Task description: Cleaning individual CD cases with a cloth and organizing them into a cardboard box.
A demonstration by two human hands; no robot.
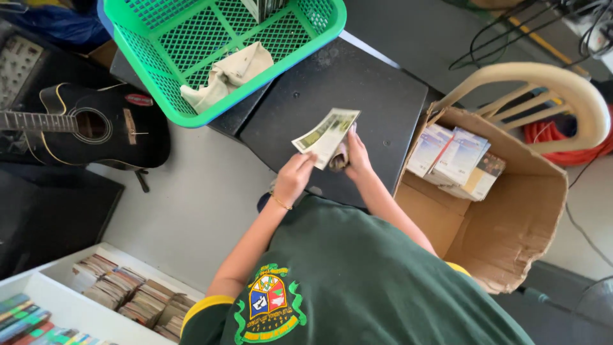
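My left hand [294,179], with a thin bracelet at the wrist, pinches the near corner of a flat disc case [327,133] with a pale green and white cover. The case is tilted above a black tabletop [357,96]. My right hand [356,156] is behind the case and grips a small crumpled brownish cloth [338,158] against its lower edge. My green shirt with a crest fills the bottom of the view.
A green mesh basket [191,38] with a beige rag and some cases sits at the top. On the right, an open cardboard box [511,217] holding stacked cases rests on a cream plastic chair [575,96]. A black guitar [96,124] lies left. A white box [70,306] holds rows of cases.
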